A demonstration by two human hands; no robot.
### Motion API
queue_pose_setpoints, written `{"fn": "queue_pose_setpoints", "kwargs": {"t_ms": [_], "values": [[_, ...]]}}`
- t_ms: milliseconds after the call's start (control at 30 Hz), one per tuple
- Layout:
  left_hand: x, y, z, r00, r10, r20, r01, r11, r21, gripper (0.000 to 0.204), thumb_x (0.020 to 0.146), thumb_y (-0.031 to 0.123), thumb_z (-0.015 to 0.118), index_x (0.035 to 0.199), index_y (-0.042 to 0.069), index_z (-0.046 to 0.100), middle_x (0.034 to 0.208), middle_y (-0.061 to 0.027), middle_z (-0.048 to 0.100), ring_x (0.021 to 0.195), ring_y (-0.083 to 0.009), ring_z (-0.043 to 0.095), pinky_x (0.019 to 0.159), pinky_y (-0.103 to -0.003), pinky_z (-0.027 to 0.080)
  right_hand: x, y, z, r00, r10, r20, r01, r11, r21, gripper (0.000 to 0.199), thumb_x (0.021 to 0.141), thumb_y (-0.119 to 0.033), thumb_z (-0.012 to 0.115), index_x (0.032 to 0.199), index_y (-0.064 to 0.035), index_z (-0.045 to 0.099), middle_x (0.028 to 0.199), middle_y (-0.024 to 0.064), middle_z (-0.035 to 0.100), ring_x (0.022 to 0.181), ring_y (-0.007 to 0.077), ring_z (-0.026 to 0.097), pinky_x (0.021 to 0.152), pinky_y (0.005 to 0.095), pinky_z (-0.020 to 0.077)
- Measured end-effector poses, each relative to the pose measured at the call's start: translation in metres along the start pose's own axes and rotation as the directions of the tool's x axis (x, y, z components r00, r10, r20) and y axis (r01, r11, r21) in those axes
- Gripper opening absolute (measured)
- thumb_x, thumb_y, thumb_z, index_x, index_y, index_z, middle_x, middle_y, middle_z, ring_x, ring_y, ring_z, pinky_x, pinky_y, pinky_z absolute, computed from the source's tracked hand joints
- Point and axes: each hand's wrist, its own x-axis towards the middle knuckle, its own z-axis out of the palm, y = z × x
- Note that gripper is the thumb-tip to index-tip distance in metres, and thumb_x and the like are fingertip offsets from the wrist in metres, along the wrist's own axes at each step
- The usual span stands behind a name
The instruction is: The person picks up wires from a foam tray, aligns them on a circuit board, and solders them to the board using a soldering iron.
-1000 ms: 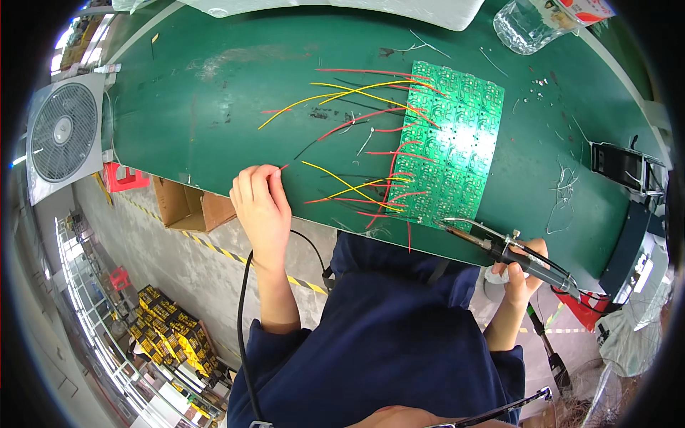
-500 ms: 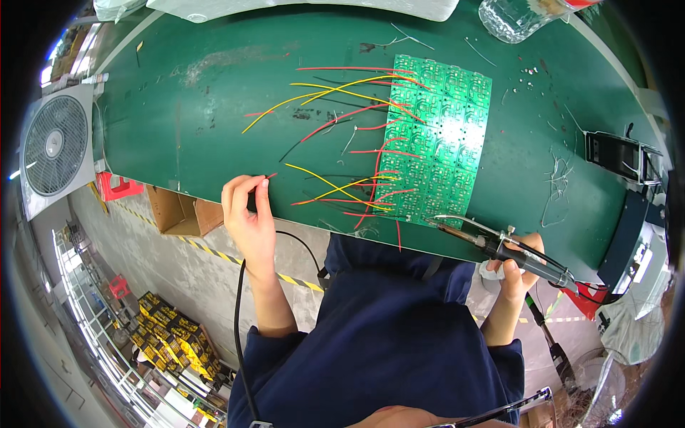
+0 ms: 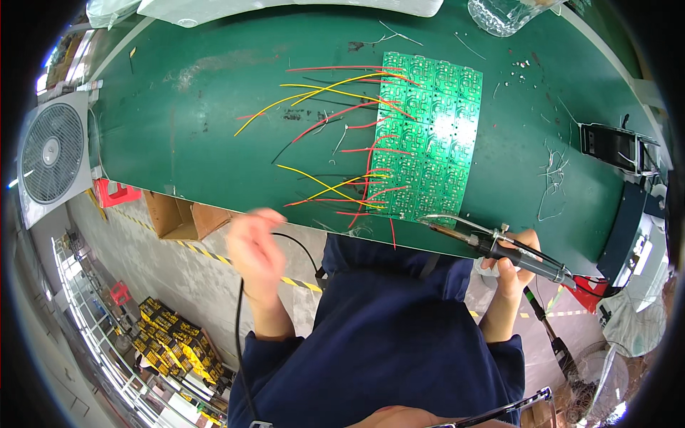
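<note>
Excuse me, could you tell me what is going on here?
The person's right hand holds a black-handled soldering iron, its tip by the near edge of a green circuit-board panel. Thin red, yellow and black wires lie on the green tabletop, many overlapping the panel's left side. The left hand, blurred, is near the table's front edge; whether it holds anything is unclear.

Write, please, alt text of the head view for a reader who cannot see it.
A person's right grip holds a soldering iron at the near edge of a green circuit board panel on a green table. Red, yellow and black wires lie mostly left of the panel; the blurred left grip is at the table's near edge.
</note>
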Motion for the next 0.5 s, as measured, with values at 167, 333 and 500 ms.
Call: {"fn": "queue_pose_setpoints", "kwargs": {"t_ms": [167,333,500], "values": [[-0.004,0.043,0.019,0.884,0.302,0.355,-0.292,0.953,-0.084,0.027,0.062,-0.004,0.06,0.086,-0.001,0.05,0.068,-0.0076,0.056,0.057,-0.0174,0.052,0.049,-0.027,0.039,0.0,0.0,0.003,0.999,-0.02,0.046,0.022,0.999,-0.04,0.021,0.067,-0.006,0.058,0.078,0.0032,0.043,0.06,0.0127,0.053,0.048,0.0141,0.054,0.043,0.0217,0.0427],[0.004,0.049,0.036,0.857,0.418,0.301,-0.435,0.9,-0.01,0.021,0.062,0.0,0.061,0.081,0.0,0.051,0.069,-0.0045,0.054,0.055,-0.0154,0.05,0.046,-0.024,0.036,0.0,-0.004,0.006,0.998,-0.013,0.056,0.017,0.998,-0.061,0.02,0.064,-0.004,0.059,0.076,0.0038,0.045,0.059,0.0113,0.054,0.049,0.0145,0.056,0.044,0.0216,0.0439],[0.004,0.051,0.045,0.888,0.387,0.249,-0.433,0.886,0.165,0.018,0.061,0.008,0.063,0.076,0.005,0.054,0.073,-0.0021,0.048,0.059,-0.0142,0.047,0.051,-0.025,0.033,0.002,-0.004,0.012,0.997,0.008,0.08,-0.004,0.998,-0.055,0.019,0.063,-0.003,0.058,0.076,0.0033,0.045,0.058,0.0115,0.055,0.049,0.0148,0.056,0.043,0.0218,0.0443]]}}
